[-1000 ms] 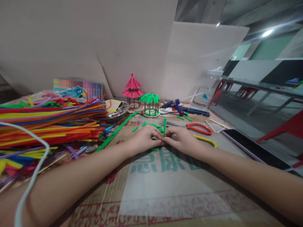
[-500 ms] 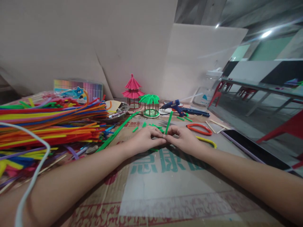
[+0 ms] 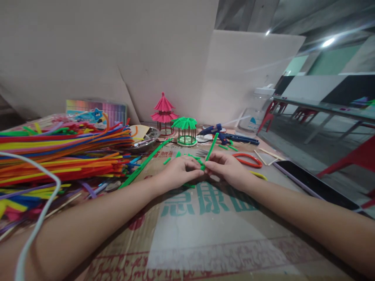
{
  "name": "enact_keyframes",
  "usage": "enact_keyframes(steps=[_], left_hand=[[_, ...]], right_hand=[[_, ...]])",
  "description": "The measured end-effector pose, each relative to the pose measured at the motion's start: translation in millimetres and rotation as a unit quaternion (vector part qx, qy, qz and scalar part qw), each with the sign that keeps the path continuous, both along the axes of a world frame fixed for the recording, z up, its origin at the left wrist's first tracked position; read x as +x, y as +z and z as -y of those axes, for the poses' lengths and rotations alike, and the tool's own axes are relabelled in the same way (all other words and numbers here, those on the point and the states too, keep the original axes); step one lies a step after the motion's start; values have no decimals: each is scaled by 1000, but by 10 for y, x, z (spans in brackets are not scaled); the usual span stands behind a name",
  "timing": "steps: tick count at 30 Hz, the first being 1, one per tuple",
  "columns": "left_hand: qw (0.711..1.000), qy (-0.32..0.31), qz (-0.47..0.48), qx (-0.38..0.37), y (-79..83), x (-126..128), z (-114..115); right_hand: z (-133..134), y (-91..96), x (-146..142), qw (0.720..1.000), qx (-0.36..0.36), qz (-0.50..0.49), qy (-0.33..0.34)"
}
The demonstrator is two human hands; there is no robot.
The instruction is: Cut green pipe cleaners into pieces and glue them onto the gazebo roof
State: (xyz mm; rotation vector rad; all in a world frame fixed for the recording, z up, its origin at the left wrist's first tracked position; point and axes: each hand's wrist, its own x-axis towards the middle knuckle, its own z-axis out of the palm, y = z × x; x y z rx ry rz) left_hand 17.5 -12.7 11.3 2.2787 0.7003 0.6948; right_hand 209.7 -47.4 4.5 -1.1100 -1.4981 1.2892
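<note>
**Both hands pinched on a green pipe-cleaner piece**

Fingertips of the left hand (image 3: 178, 171) and the right hand (image 3: 227, 168) meet and close on the lower end of a green pipe-cleaner piece (image 3: 211, 146). The piece rises from the pinch and tilts up and to the right. Both hands hover low over a printed cardboard sheet (image 3: 205, 230) that covers the table.

Short green offcuts (image 3: 193, 157) lie scattered just behind the fingers, and a long green pipe cleaner (image 3: 146, 160) runs diagonally to the left of them. Orange-handled scissors (image 3: 248, 160) lie just beside the right hand. Farther back stand a green pavilion model (image 3: 185, 130) and a pink pagoda model (image 3: 164, 111), with a blue glue gun (image 3: 218, 132) to their right. A big bundle of coloured pipe cleaners (image 3: 64, 152) fills the left side.
</note>
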Motion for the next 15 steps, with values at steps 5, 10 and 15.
enact_keyframes(steps=[5, 10, 15], left_hand=[[1000, 17, -3, -24, 39, 6, 42], [979, 72, 7, -191, 88, 4, 104], [952, 81, 60, -290, 51, 4, 79]], right_hand=[[-53, -44, 32, 998, -17, -55, 5], [-77, 297, 231, 991, 75, 102, 34], [-147, 573, 655, 888, 127, 440, 42]])
